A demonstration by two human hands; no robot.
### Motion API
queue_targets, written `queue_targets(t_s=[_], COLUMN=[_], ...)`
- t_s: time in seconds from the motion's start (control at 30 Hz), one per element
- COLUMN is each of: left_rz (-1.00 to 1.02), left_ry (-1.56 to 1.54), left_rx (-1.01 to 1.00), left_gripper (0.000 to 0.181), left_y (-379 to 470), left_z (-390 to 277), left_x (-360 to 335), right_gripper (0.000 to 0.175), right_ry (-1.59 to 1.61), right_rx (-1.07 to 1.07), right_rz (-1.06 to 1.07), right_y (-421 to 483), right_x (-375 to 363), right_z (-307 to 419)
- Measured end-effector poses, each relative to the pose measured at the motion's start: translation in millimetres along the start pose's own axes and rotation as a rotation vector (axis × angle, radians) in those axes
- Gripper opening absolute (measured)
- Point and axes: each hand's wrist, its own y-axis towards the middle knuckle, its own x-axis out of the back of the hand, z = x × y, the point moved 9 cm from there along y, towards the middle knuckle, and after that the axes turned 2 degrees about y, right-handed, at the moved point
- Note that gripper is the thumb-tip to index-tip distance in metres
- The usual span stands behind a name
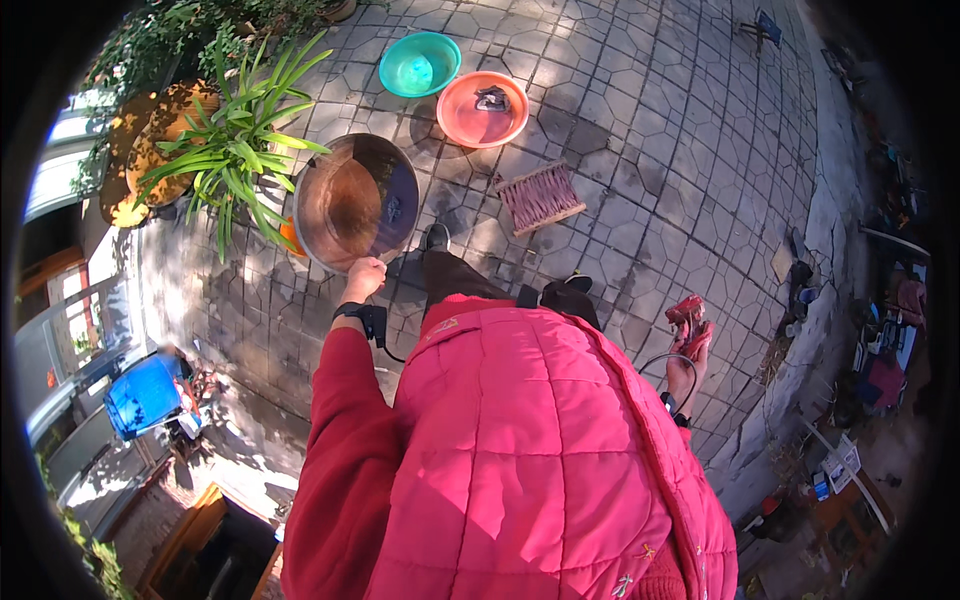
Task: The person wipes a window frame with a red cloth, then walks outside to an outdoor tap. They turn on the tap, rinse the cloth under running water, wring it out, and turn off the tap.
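My left hand [366, 277] is curled into a fist at the near rim of a large round metal basin [306, 225]. Whether its fingers grip that rim or only overlap it in the picture, I cannot tell. Brownish liquid seems to lie in the basin, part in sun and part in shade. Off to the right, my right hand [691, 356] holds a crumpled red bundle [684, 309], perhaps cloth, out over the paving. A low stool with a woven seat [540, 196] stands ahead of my feet.
Beyond the basin sit a green plastic basin [388, 69] and an orange plastic basin [450, 124] holding something dark. A long-leaved potted plant [244, 154] borders the metal basin. A blue container [146, 397] is at left; clutter lines the wall [821, 232] at right.
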Motion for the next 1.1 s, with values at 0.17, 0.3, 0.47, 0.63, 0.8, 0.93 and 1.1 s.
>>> queue_targets(t_s=[0.17, 0.3, 0.47, 0.63, 0.8, 0.93, 1.1], left_rz=[0.094, 0.075, -0.001, 0.091, 0.180, 0.184, 0.162], left_ry=[0.138, 0.185, 0.484, 0.483, 0.273, 0.154, 0.206], left_rx=[0.023, 0.042, -0.068, -0.190, -0.050, -0.011, -0.269], left_gripper=[0.017, 0.015, 0.021, 0.022, 0.023, 0.014, 0.017], left_y=[-73.4, -84.6, -68.0, -67.9, -40.4, 14.8, 58.7], left_z=[-71.8, -87.8, -113.0, -159.2, -196.6, -264.1, -394.9], left_x=[-89.3, -128.5, -171.7, -225.8, -256.3, -262.4, -246.6], right_gripper=[0.046, 0.050, 0.042, 0.045, 0.043, 0.044, 0.042], right_ry=[-0.154, -0.038, -0.045, -0.007, 0.094, 0.119, 0.176], right_rx=[-0.041, -0.091, 0.013, -0.125, 0.007, 0.064, 0.108], right_rz=[-0.190, -0.264, -0.087, -0.149, -0.167, -0.399, -0.271], right_y=[26.0, 27.8, 38.6, 81.9, 114.5, 123.0, 149.4], right_x=[61.0, 81.7, 95.4, 141.7, 140.5, 116.8, 78.6], right_z=[90.2, 146.0, 188.4, 214.2, 244.9, 240.7, 239.0])
